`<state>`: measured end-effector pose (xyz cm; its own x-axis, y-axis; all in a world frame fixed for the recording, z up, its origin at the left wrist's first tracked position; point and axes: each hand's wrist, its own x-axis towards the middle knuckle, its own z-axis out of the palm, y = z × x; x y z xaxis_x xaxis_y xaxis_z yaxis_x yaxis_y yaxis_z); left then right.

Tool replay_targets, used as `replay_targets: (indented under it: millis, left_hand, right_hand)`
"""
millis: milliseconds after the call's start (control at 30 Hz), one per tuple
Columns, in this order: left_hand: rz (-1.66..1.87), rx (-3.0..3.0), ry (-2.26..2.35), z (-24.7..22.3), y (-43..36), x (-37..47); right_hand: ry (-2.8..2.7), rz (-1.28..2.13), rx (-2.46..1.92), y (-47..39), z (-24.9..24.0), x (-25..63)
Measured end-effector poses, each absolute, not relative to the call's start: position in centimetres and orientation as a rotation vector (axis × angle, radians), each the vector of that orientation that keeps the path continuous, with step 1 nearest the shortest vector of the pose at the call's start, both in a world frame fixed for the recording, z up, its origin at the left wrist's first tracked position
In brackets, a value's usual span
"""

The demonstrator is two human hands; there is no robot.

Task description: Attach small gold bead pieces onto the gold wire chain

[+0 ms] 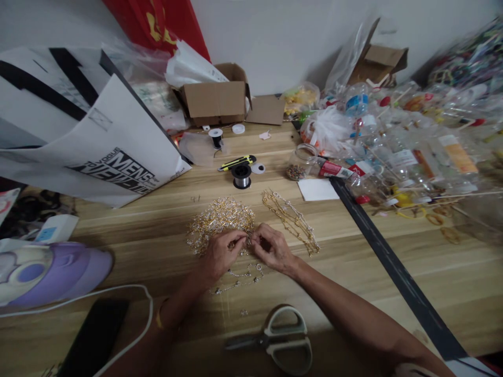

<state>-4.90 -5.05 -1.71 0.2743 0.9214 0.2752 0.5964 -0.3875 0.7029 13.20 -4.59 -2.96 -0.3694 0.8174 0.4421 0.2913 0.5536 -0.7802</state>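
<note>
My left hand (222,253) and my right hand (272,248) meet at the near right edge of a heap of small gold and silver jewellery pieces (220,214). On each, thumb and forefinger are pinched together, the fingertips nearly touching. What they pinch is too small to make out. Just below the hands lies a silver beaded chain (237,283), its end ring beside my right wrist. To the right, several gold and silver beaded chains (291,222) are laid side by side. A few tiny silver pieces (244,313) rest nearer to me.
Large scissors (286,340) lie in front of me. Behind the heap are a wire spool (241,177), a yellow cutter knife (237,163) and a bead jar (302,163). Plastic bottles (404,146) crowd the right; a white bag (98,136) and a phone (94,335) are left.
</note>
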Motion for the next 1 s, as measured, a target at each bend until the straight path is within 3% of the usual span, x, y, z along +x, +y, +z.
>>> replay_targets:
  millis: [1000]
  left_hand:
    - [0.920, 2.135, 1.372, -1.13, -5.11, -4.83]
  right_hand:
    - [-1.912, 0.762, -0.894, -4.59, -3.13, 13.08]
